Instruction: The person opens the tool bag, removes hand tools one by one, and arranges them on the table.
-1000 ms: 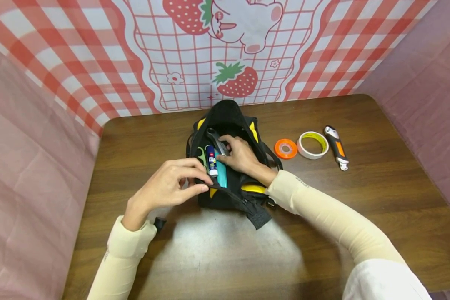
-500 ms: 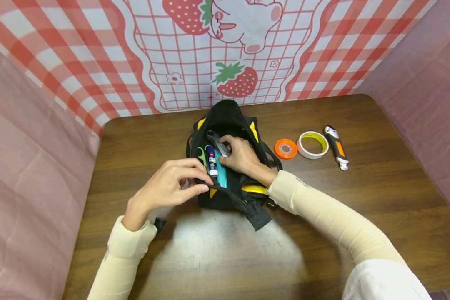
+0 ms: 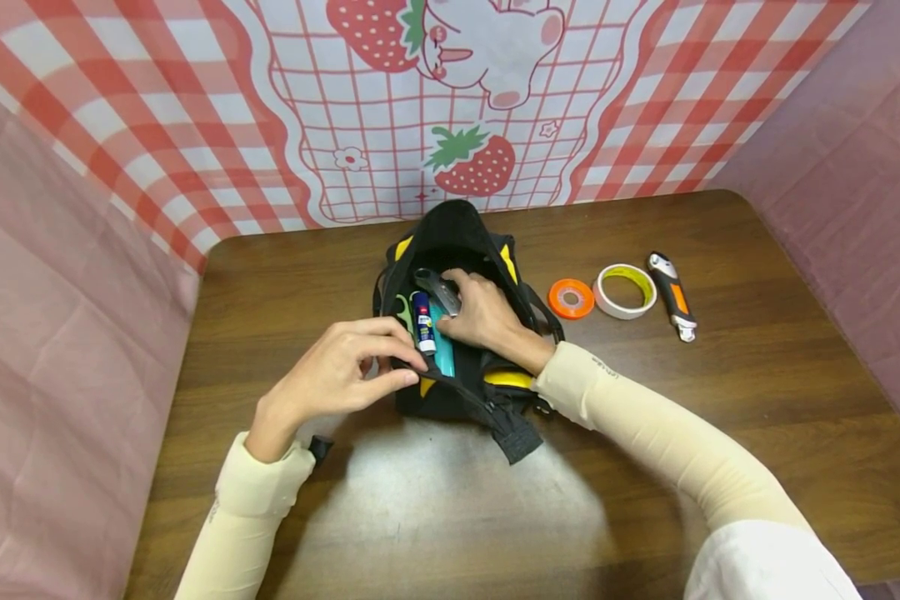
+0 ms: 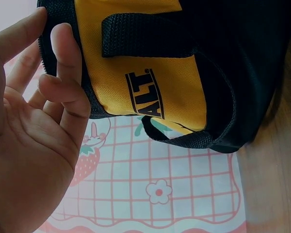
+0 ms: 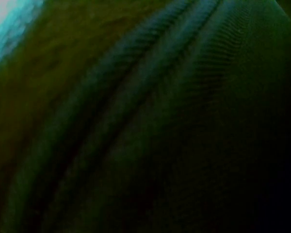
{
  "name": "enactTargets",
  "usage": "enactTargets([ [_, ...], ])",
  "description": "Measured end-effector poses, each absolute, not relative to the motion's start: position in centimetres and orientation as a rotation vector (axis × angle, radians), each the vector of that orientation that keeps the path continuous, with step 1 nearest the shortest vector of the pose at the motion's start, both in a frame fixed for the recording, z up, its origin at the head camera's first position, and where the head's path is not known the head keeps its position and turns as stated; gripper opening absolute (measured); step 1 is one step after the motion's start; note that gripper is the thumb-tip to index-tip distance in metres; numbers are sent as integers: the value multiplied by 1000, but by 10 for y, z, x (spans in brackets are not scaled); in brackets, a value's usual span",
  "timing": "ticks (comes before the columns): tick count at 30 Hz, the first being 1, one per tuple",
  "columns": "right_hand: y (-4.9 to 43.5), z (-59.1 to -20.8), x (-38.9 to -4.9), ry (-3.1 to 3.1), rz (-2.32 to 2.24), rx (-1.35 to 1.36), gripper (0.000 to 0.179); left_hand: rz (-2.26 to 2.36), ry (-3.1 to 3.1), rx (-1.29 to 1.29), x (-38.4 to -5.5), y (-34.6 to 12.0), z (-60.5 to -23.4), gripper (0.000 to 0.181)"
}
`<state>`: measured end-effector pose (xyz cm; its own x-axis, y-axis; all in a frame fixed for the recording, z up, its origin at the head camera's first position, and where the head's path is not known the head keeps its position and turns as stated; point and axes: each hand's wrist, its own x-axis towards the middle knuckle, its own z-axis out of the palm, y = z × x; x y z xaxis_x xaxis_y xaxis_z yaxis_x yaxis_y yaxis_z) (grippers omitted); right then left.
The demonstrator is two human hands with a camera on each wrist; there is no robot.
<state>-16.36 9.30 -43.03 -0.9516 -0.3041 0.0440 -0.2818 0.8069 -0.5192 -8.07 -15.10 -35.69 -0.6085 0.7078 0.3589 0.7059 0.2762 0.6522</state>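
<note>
A black and yellow tool bag [image 3: 457, 229] stands with its top unzipped. My left hand [image 3: 337, 367] pinches its near left rim between thumb and fingers; the left wrist view shows those fingers [image 4: 68, 53] at the zip edge. My right hand [image 3: 483, 312] reaches inside, thumb and fingers around a grey wrench [image 3: 441, 293] with a hole at its end. Left of the wrench lie a blue glue stick [image 3: 423, 321], a teal flat item [image 3: 443, 354] and a light green handle [image 3: 403, 312]. The right wrist view holds only dark, blurred fabric [image 5: 136, 111].
On the wooden table [image 3: 757, 392], right of the bag, lie an orange tape roll [image 3: 555, 298], a white tape roll [image 3: 621, 314] and an orange and black utility knife [image 3: 675, 298]. A strawberry-print cloth [image 3: 390, 117] hangs behind the table. A strap [image 3: 516, 437] trails in front.
The wrench has shifted slightly toward the near right inside the bag, with my right thumb lower. My left hand and the bag stay where they were.
</note>
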Motion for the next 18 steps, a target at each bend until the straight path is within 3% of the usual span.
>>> enactTargets([
  [3, 92, -430, -163, 2949, -783, -442, 74, 1286, 2505, 1397, -81, -151, -357, 11],
  [11, 92, -430, -162, 2953, -817, -369, 56, 1290, 2500, 1401, -82, -150, -358, 11],
  [18, 93, -432, -163, 2963, -905, -379, 54, 1277, 2499, 1377, -81, -150, -357, 12],
])
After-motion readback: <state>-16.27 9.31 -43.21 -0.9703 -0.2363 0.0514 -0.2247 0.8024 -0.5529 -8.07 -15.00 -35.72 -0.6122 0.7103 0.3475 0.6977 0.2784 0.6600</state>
